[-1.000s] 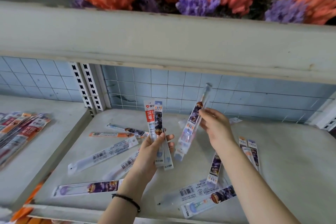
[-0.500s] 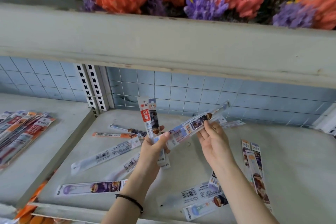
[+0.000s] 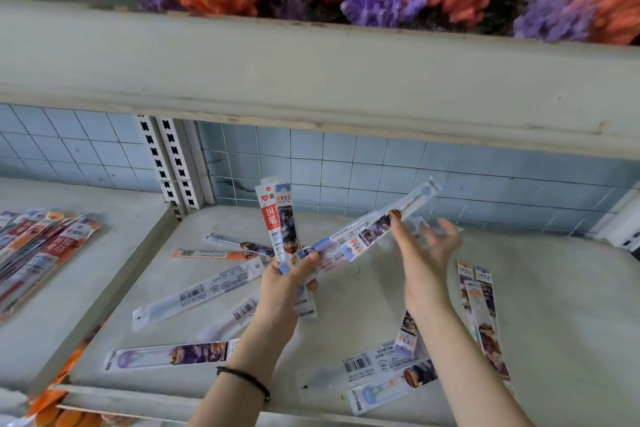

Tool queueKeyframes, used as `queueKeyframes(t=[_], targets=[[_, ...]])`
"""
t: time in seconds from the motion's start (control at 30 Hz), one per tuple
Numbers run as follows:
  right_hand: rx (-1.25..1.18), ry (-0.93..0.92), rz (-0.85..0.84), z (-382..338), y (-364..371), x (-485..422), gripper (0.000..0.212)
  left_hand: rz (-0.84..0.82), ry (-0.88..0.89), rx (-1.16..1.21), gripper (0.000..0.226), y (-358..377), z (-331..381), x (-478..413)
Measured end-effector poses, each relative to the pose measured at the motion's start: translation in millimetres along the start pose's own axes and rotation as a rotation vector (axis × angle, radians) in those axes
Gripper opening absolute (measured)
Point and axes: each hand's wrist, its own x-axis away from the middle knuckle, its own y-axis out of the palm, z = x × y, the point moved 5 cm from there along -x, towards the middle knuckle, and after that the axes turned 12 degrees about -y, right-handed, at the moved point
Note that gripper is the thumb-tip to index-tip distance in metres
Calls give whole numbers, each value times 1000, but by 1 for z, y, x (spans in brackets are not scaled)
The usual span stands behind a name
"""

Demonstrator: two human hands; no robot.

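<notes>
Head view looks down into a shelf bay where pen packets are being gathered into the left hand [image 3: 287, 284]. It grips a fan of three by their lower ends: a red-and-white packet [image 3: 269, 218] and a purple-printed packet [image 3: 288, 218] standing nearly upright, and a slanted pen packet [image 3: 349, 243] leaning off to the right under the thumb. A fourth may hide behind the palm. The right hand [image 3: 422, 263] is spread and relaxed, with one fingertip [image 3: 394, 217] touching the slanted packet's upper part and the other fingers well clear of it. The likeliest slip is that packet: it is held at one end only, so once the fingertip leaves it could pivot down or slide out (the plastic sleeves look slick), and squeezing harder might splay the other two. On the shelf [image 3: 561, 322] lie the loose packets [image 3: 197, 291]. I count about eleven: five to the left of the arms, three near the front edge, and three overlapping at the right, though the overlap makes this uncertain. The neighbouring bay holds one heap of packets [image 3: 45, 243], too overlapped to count.
</notes>
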Motion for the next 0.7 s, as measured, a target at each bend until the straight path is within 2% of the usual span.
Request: queueKeyframes(t=[0.07,0.1,0.2,0.33,0.4,0.47,0.57,0.63,0.7], targets=[[237,-187,-46,-12,-4,-8,64,14,-5,15,7,-1,0,-1],[301,-212,-118,-12,-3,-11,59,15,-12,15,7,0,-1,-1],[384,-131,-256,0,4,-14,45,23,-48,-8,9,4,-4,-1],[640,-181,-374,8,7,-9,65,22,-114,-23,11,2,-4,0],[636,-163,-411,7,4,-9,78,-10,-134,-56,13,1,-3,1],[592,-64,-475,3,1,-12,78,-52,-148,-85,16,2,-1,2],[517,121,-580,1,-4,-15,57,-119,-148,-50,28,5,3,4],[427,190,-538,1,-10,-17,49,-175,-136,-3,30,7,6,5],[323,237,-457,3,-15,-17,42,-260,-115,72,46,9,8,4]])
